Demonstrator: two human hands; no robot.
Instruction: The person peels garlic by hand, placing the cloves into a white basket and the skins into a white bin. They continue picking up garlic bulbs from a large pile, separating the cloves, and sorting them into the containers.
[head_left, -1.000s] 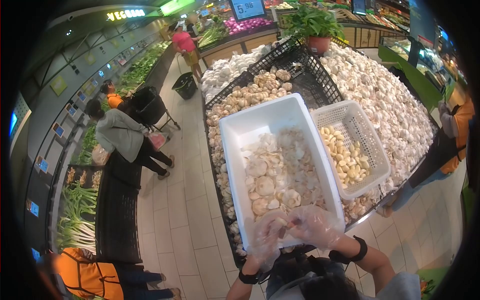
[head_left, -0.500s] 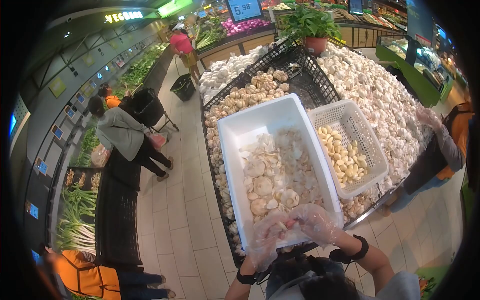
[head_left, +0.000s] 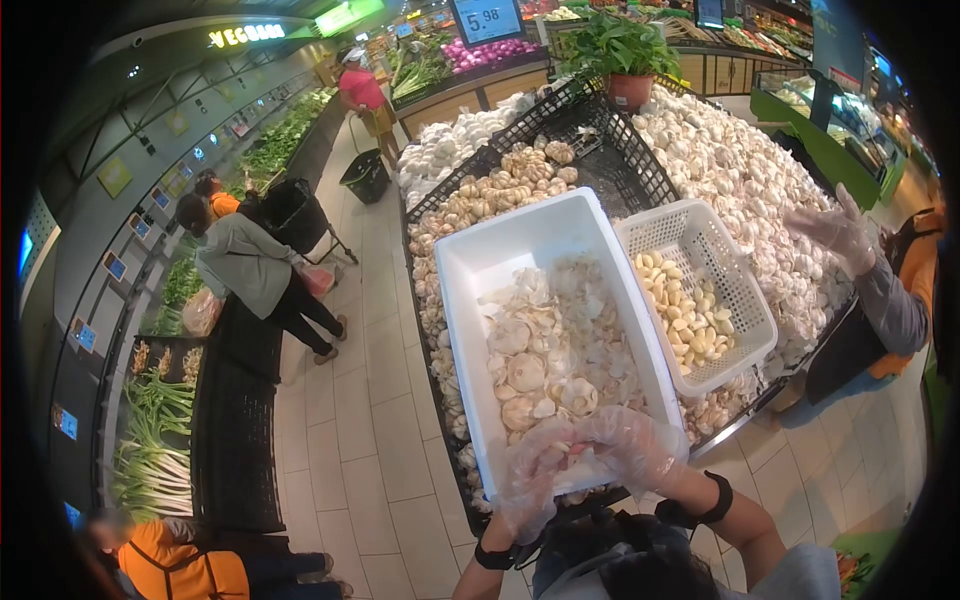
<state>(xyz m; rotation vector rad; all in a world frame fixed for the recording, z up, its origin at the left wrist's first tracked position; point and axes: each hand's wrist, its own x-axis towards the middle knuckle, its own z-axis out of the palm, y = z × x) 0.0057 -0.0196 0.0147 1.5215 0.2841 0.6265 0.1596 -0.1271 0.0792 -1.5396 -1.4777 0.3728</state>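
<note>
My left hand (head_left: 532,465) and my right hand (head_left: 632,446), both in clear plastic gloves, meet over the near end of a white foam box (head_left: 460,330). Their fingers are closed and drawn together around a small pale piece, seemingly a garlic clove, mostly hidden by the fingers. Just beyond my hands, garlic bulbs (head_left: 525,372) and loose pieces lie in the box, with a heap of papery garlic skins (head_left: 600,310) beside them. Peeled garlic cloves (head_left: 690,315) fill part of a white perforated basket (head_left: 735,275) to the right of the box.
Unpeeled garlic (head_left: 715,150) is piled around the box and basket on the stand. A black crate (head_left: 640,165) and a potted plant (head_left: 630,90) stand behind. At right, a co-worker's gloved hand (head_left: 835,230) is raised over the garlic. Shoppers (head_left: 250,265) stand along the left aisle.
My hands stay over the box's near end, with the fingers slightly shifted and the pinkish spot between them less visible. The co-worker's hand at right has risen with its fingers spread.
</note>
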